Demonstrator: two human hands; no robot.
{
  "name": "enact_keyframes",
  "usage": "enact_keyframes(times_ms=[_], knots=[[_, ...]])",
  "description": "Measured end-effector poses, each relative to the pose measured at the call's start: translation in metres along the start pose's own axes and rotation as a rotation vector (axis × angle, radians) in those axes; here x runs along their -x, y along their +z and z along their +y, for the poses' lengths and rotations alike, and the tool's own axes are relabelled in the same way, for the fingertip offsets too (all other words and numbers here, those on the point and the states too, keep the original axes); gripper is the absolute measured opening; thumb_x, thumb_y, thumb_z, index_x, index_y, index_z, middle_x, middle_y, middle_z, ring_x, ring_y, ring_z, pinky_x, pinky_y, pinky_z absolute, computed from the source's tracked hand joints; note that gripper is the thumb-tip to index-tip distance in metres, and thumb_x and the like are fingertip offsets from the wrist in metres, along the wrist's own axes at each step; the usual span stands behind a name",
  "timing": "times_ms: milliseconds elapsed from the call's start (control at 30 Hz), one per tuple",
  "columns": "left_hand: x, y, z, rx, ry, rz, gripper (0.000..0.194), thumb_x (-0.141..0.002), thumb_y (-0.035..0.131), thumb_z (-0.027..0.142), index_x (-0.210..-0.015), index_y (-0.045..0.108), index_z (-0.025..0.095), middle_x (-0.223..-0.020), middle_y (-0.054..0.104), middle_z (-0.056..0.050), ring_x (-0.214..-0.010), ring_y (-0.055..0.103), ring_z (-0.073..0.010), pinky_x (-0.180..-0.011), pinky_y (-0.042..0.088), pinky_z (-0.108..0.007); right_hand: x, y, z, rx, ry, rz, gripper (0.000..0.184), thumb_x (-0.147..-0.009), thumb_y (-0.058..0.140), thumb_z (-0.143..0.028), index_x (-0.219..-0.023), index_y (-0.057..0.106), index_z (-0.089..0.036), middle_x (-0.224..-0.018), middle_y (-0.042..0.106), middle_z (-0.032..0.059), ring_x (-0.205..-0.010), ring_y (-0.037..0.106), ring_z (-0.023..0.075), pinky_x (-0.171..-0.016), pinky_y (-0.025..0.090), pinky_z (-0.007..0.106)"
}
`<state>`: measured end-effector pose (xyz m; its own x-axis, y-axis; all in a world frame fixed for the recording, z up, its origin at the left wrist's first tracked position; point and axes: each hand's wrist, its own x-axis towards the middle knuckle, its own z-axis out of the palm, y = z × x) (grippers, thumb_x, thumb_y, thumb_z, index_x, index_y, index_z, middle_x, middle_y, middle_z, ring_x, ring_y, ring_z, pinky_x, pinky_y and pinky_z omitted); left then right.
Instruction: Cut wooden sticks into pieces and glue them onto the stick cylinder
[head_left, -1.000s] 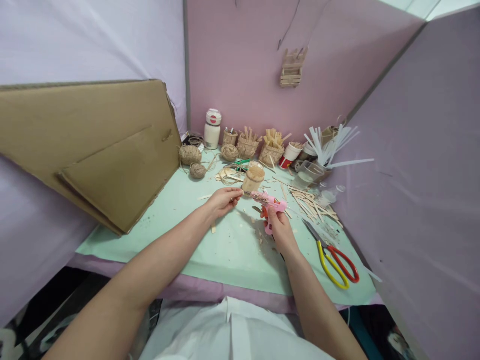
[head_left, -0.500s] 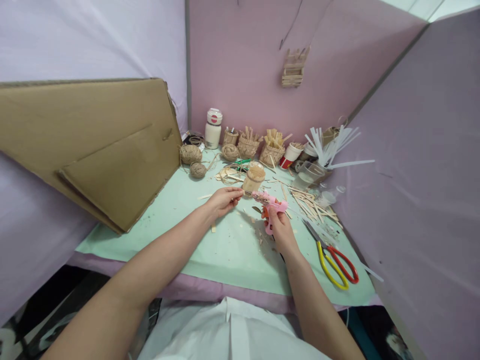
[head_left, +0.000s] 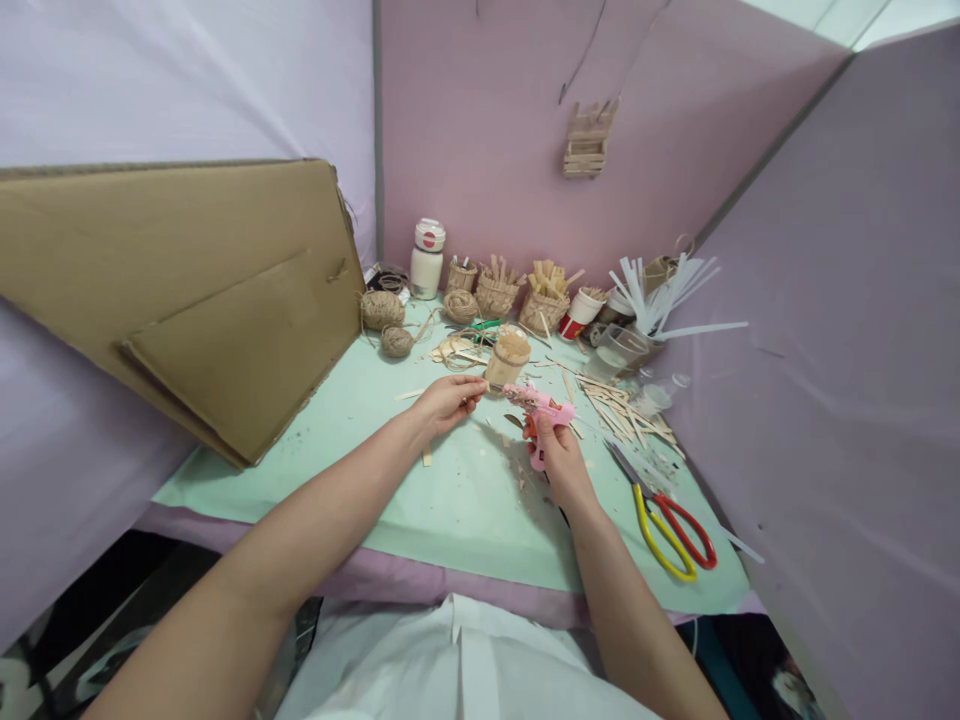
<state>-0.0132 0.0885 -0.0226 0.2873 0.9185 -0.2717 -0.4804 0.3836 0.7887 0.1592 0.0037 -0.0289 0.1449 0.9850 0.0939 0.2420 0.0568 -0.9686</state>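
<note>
My right hand (head_left: pixel 559 452) is wrapped round the handle of a pink hot glue gun (head_left: pixel 551 410), whose nozzle points left. Close to that nozzle, my left hand (head_left: pixel 450 402) has its fingers pinched together on a small pale piece, too small to make out. Just beyond the nozzle stands a round wooden cup (head_left: pixel 508 358), upright on the green table cover (head_left: pixel 450 500). A clear glue stick trails from the gun's rear. To the right of my right hand lies a pair of scissors (head_left: pixel 664 520) with one yellow and one red handle.
Flat wooden sticks (head_left: pixel 622 408) lie scattered at the right. Balls of twine (head_left: pixel 382 310), a white jar (head_left: pixel 427 262) and baskets of sticks (head_left: pixel 546 295) line the back. White glue sticks (head_left: pixel 664 290) stand back right. A large cardboard piece (head_left: pixel 225 320) leans on the left.
Almost nothing differs. Both hands and the glue gun keep nearly the same place; the view has shifted very slightly.
</note>
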Motion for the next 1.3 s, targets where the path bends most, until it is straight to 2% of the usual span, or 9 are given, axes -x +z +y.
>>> enact_keyframes(times_ms=[567, 1067, 1300], knots=[[-0.0013, -0.0018, -0.0006, -0.009, 0.0, -0.013, 0.006, -0.066, 0.069, 0.005, -0.068, 0.065, 0.009, -0.059, 0.057, 0.0, -0.05, 0.048, -0.0025, -0.045, 0.035, -0.012, 0.0006, 0.0018, -0.0039, -0.008, 0.015, 0.018, 0.049, -0.077, 0.045, -0.067, -0.069, 0.054, -0.019, -0.055, 0.051, -0.0015, -0.046, 0.045, 0.011, -0.045, 0.03, 0.023], [0.0009, -0.0014, 0.0014, -0.031, -0.003, -0.009, 0.01, -0.063, 0.072, 0.007, -0.067, 0.063, 0.011, -0.056, 0.056, 0.001, -0.047, 0.046, -0.0025, -0.046, 0.035, -0.014, -0.0016, 0.0016, 0.0036, -0.04, 0.014, -0.003, 0.045, -0.081, 0.045, -0.061, -0.071, 0.054, -0.018, -0.06, 0.056, 0.0003, -0.048, 0.045, 0.0106, -0.046, 0.032, 0.022], [0.001, -0.0007, 0.002, -0.03, -0.005, -0.002, 0.008, -0.064, 0.07, 0.006, -0.067, 0.063, 0.011, -0.058, 0.057, 0.001, -0.047, 0.047, -0.0022, -0.046, 0.035, -0.013, -0.0001, 0.0013, 0.0007, -0.044, 0.021, -0.015, 0.045, -0.081, 0.045, -0.061, -0.07, 0.053, -0.018, -0.061, 0.053, -0.0003, -0.05, 0.047, 0.011, -0.046, 0.031, 0.022]])
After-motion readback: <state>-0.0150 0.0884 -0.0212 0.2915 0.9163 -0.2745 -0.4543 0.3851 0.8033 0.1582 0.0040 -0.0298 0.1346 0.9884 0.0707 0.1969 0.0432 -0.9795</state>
